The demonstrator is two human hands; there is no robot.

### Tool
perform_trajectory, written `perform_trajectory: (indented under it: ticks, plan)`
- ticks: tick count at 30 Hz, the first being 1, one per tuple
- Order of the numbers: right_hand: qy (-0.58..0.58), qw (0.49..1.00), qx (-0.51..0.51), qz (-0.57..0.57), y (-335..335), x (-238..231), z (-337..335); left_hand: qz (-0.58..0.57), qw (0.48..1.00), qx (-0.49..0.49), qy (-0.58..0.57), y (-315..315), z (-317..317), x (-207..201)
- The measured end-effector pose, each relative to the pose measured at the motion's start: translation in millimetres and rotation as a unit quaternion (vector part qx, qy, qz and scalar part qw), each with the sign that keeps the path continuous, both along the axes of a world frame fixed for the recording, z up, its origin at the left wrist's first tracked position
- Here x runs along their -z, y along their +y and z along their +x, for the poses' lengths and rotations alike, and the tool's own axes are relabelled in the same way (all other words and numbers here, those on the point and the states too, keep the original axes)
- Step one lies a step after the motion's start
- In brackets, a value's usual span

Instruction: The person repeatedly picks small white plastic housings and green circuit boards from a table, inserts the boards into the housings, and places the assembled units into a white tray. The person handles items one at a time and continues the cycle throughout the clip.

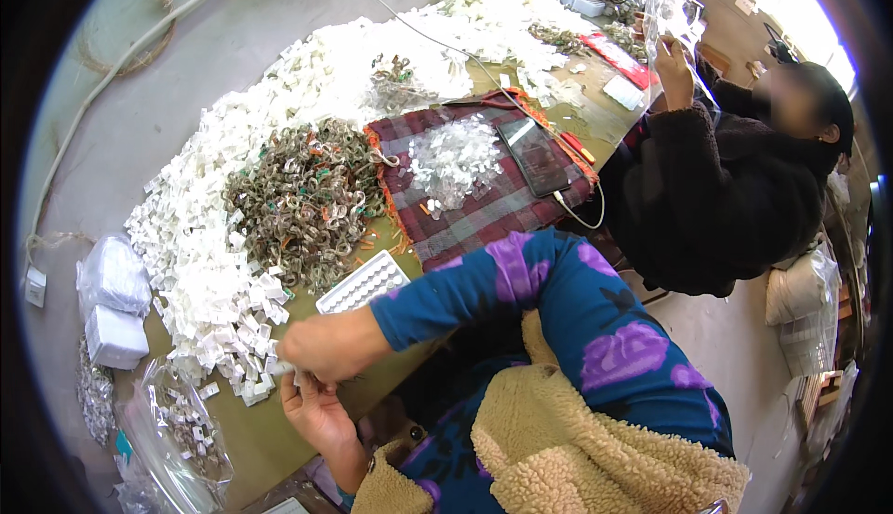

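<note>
My right hand (335,342) is curled and a little blurred, reaching across in a blue sleeve with purple flowers. Just below it is my left hand (321,421), fingers bent up in a pinch against the right hand's fingertips. Between them a small white piece (285,368) shows in part; its exact kind is hard to make out. Left of the hands spreads a big heap of small white plastic pieces (223,323). Above them lies a pile of grey-brown curled parts (307,198) with green and orange bits. A white tray with rows of round hollows (363,283) sits beside my right wrist.
A plaid cloth (465,221) carries clear bits (456,160) and a phone (533,159) on a white cable. Clear bags (191,430) and wrapped white stacks (116,305) stand at the left. At right, a co-worker in dark clothes (716,188) lifts a clear plastic bag (672,12).
</note>
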State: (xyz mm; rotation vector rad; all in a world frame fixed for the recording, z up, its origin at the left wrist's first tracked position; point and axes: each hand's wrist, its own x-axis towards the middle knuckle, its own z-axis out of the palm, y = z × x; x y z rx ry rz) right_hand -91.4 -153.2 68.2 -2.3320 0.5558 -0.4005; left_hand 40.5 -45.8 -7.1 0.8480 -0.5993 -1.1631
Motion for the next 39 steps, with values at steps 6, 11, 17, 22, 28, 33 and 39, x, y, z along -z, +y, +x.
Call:
perform_trajectory:
  ticks: [6, 11, 17, 22, 28, 33, 39]
  plan:
    - [-0.133, 0.983, 0.065, 0.105, 41, 7, -34, -0.008, 0.998, 0.069, -0.005, 15, -9, -1]
    - [-0.147, 0.986, 0.072, 0.027, 59, 8, -56, 0.060, 0.986, 0.079, 0.132, 18, -15, -6]
    - [-0.170, 0.921, 0.350, -0.022, 3, 16, -138, 0.075, 0.975, 0.108, 0.179, 16, -7, -2]
    - [-0.049, 0.926, 0.360, -0.102, -46, 24, -147, 0.088, 0.965, 0.125, 0.213, 15, -5, 5]
    - [0.016, 0.918, 0.373, -0.132, -73, 44, -106, 0.092, 0.962, 0.130, 0.224, 22, -3, 7]
    - [-0.076, 0.908, 0.379, -0.161, -83, 33, -111, 0.092, 0.960, 0.133, 0.230, 24, 2, 7]
    - [-0.064, 0.893, 0.389, -0.216, -96, -17, -116, 0.105, 0.963, 0.132, 0.209, 21, 1, 4]
